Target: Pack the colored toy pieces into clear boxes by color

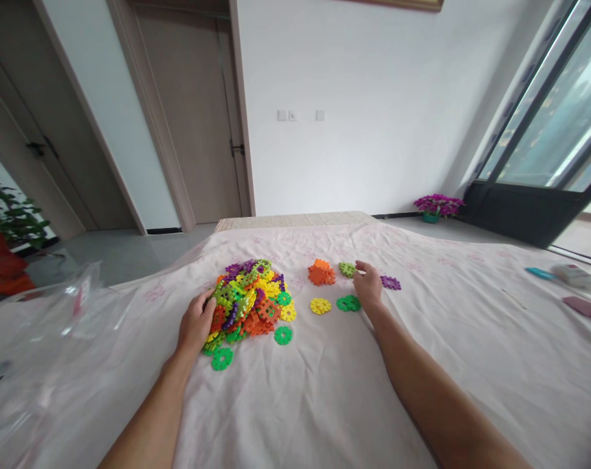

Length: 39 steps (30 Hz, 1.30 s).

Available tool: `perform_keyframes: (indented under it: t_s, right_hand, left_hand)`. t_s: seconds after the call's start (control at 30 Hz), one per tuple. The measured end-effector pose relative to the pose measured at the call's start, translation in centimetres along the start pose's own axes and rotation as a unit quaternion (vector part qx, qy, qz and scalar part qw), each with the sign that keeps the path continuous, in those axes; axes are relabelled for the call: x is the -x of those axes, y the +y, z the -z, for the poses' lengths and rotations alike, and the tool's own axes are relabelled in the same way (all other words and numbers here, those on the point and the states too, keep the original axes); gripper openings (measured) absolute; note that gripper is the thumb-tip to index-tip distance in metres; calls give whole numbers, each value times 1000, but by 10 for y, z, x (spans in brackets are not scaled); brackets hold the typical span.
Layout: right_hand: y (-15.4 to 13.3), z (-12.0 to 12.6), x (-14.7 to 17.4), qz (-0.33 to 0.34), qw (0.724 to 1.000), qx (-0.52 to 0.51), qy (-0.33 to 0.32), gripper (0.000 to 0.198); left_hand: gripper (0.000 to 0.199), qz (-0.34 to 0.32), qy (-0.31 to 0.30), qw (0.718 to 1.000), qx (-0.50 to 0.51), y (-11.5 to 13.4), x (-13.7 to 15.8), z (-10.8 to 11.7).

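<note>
A heaped pile of plastic snowflake building discs [249, 296] in yellow, green, orange and purple lies on the cloth. My left hand [196, 319] rests against the pile's left side, fingers apart. Right of the pile, my right hand [368, 285] is beside some light green discs [347, 269], thumb and finger apart and nothing visible between them. Around it lie small colour groups: orange discs [321, 272], yellow discs [320, 306], green discs [349, 303] and purple discs [390, 283]. Loose green discs [222, 358] lie in front of the pile.
Everything lies on a pale, wrinkled floral cloth [295, 410]. Crumpled clear plastic bags [41, 345] are at left. On the right are a white packet [575, 276], a blue item [539, 273] and a dark pink item [586, 307].
</note>
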State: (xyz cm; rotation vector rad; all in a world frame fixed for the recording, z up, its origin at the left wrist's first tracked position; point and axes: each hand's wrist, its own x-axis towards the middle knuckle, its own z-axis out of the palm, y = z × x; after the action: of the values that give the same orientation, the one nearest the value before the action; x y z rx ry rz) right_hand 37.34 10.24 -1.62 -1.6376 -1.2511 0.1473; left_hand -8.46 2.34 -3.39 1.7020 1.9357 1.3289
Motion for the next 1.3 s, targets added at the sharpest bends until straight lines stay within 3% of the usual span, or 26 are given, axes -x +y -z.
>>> perform_keyframes:
  t_s: [0.07,0.17,0.3,0.37,0.47,0.6,0.87,1.1,1.3]
  right_hand:
    - [-19,-3,10,52,999,9,-9,37]
    - [-51,-12,31,162,979,1,-122,25]
    - [-88,-20,68,292,919,10,-266,25]
    - [-100,-23,85,357,883,27,-304,32]
    - [-112,-26,102,400,853,55,-331,37]
    - [-116,-31,109,401,844,77,-347,29]
    - [-115,-33,111,404,844,158,-317,23]
    - [-112,-32,100,282,925,81,-243,27]
    - [-96,-7,54,187,953,71,-226,25]
  left_hand:
    - [43,-4,2,1000,1,0,0,0]
    - [43,-2,2,1000,1,0,0,0]
    - [44,2,1,1000,3,0,0,0]
    - [44,3,1,1000,4,0,0,0]
    - [44,2,-1,1000,3,1,0,0]
    - [44,4,-1,1000,0,1,0,0]
    - [45,-2,1,1000,1,-3,-1,-1]
    - [44,10,-9,1000,1,3,1,1]
    - [45,8,-8,1000,0,2,0,1]
